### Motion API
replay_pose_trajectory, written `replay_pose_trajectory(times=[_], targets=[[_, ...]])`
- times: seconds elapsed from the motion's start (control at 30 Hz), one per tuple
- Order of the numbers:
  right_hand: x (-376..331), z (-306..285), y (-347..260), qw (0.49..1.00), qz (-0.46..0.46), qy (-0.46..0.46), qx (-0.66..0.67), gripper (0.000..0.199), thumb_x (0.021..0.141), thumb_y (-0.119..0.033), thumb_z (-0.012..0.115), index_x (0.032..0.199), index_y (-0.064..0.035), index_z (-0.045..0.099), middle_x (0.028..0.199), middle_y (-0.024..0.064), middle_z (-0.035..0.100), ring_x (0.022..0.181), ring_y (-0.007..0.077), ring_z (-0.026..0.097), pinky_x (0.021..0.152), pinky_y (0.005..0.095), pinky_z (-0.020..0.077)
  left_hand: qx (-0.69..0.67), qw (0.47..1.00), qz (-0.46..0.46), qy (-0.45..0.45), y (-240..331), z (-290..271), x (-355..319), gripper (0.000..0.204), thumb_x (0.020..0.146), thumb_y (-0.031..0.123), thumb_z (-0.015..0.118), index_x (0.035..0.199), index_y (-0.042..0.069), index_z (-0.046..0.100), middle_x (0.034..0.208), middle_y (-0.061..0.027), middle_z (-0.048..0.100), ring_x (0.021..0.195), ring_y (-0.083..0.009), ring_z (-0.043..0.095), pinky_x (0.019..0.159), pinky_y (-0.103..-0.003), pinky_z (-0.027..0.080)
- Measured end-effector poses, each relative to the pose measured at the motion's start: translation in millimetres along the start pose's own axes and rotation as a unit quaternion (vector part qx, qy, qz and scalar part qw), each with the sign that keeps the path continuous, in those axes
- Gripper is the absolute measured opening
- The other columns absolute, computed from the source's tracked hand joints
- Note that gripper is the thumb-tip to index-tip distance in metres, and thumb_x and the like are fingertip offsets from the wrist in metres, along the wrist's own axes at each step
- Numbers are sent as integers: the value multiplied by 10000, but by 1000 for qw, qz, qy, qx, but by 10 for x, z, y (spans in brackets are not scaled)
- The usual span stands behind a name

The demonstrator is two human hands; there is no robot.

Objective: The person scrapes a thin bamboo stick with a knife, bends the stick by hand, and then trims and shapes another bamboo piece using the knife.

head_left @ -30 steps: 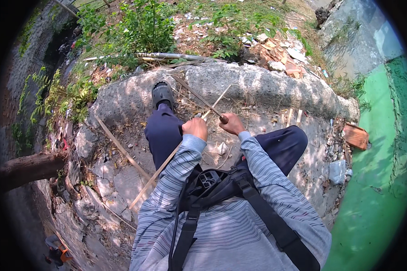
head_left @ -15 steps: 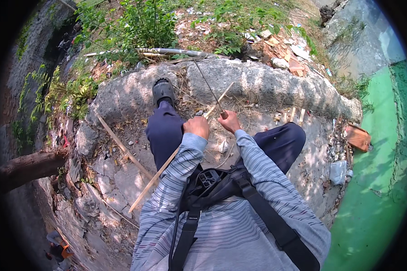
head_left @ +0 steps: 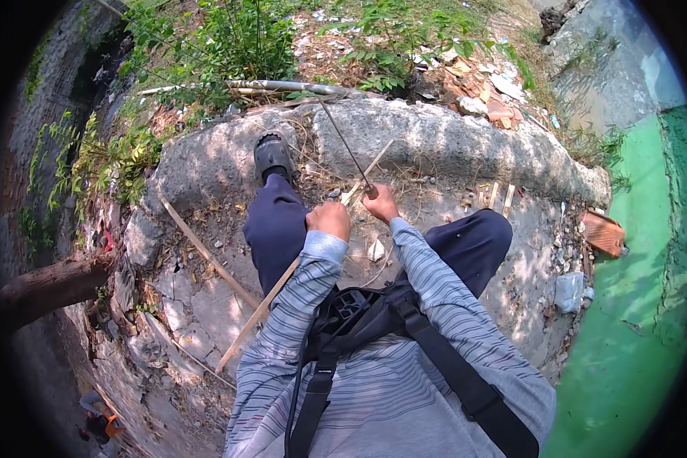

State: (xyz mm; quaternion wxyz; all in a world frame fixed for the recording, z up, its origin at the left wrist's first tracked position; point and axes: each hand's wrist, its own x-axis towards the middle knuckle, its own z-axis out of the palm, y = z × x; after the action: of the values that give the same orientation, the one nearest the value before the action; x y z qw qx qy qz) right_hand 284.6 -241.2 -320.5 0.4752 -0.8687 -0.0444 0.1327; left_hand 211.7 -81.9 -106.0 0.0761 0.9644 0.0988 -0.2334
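My left hand [head_left: 329, 220] is closed around a long, pale strip of split bamboo or wood [head_left: 257, 316]. The strip slants from beside my left thigh, under my forearm, to a thin tip beyond my fist. My right hand [head_left: 381, 204] grips the brown handle of a long, narrow-bladed knife [head_left: 343, 142]. Its dark blade points away and leftward, crossing over the strip just past my left fist. Whether the edge touches the strip, I cannot tell. Both hands are close together between my bent knees.
Another long strip [head_left: 204, 248] lies on the ground at left. Two short pale pieces [head_left: 501, 198] are beyond my right knee. A rough concrete kerb [head_left: 466, 141] curves ahead, with my left shoe [head_left: 272, 156] against it. An orange brick-like block [head_left: 604, 233] sits beside green water at right.
My right hand has shifted slightly left and nearer, bringing the knife with it. The left hand keeps its hold on the strip, almost in place.
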Motion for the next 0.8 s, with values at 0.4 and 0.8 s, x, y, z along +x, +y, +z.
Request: replay_pose_trajectory(times=[0.4, 0.8], targets=[[112, -45, 131, 998, 39, 27, 50, 229, 758, -199, 709, 712, -1, 603, 638, 117, 609, 591, 227, 582, 598, 399, 462, -41, 999, -6, -16, 7, -156, -92, 210, 897, 146, 624, 1016, 58, 774, 1038, -199, 747, 979, -395, 728, 834, -502, 574], [-44, 171, -250, 991, -18, -30, 126, 204, 779, -131, 734, 696, -36, 573, 632, 30, 598, 602, 112, 552, 581, 341, 462, 48, 993, 47, 100, -120, -387, -49, 215, 905, 167, 593, 863, 95, 791, 896, -126, 767, 851, -321, 762, 710, -444, 608]])
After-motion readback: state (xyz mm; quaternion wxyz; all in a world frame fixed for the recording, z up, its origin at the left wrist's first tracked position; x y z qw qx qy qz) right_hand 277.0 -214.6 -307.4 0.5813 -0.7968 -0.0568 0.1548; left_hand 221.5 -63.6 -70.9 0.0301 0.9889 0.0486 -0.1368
